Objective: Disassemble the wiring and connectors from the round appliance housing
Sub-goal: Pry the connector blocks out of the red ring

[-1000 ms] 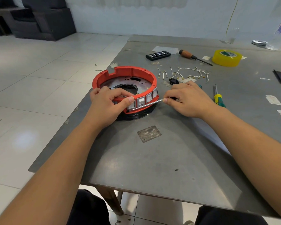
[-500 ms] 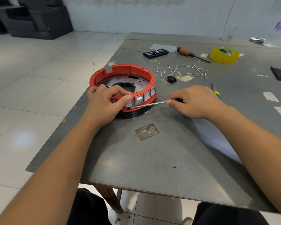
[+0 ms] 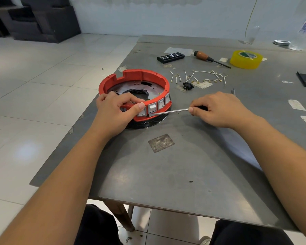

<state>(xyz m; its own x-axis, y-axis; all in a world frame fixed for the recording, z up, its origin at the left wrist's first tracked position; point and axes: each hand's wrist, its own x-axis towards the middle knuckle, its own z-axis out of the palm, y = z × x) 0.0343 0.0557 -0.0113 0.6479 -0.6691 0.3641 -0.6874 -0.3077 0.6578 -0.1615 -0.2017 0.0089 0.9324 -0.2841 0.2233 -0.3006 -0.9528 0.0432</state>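
Right hand (image 3: 217,110) holds screwdriver (image 3: 168,111) (near level) tip toward housing (image 3: 141,75).

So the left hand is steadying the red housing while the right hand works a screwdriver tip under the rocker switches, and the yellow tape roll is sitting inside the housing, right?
Not quite. The head view shows the yellow tape roll on the table, far from the red housing, not inside it. The left hand does steady it while the right hand works the screwdriver under the rocker switches.

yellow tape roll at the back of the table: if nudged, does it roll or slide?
The yellow tape roll lies flat on its side on the table, so it would probably slide, not roll. The metal tabletop looks smooth, so little grip. It is a thick, squat ring, so unlikely to tip.
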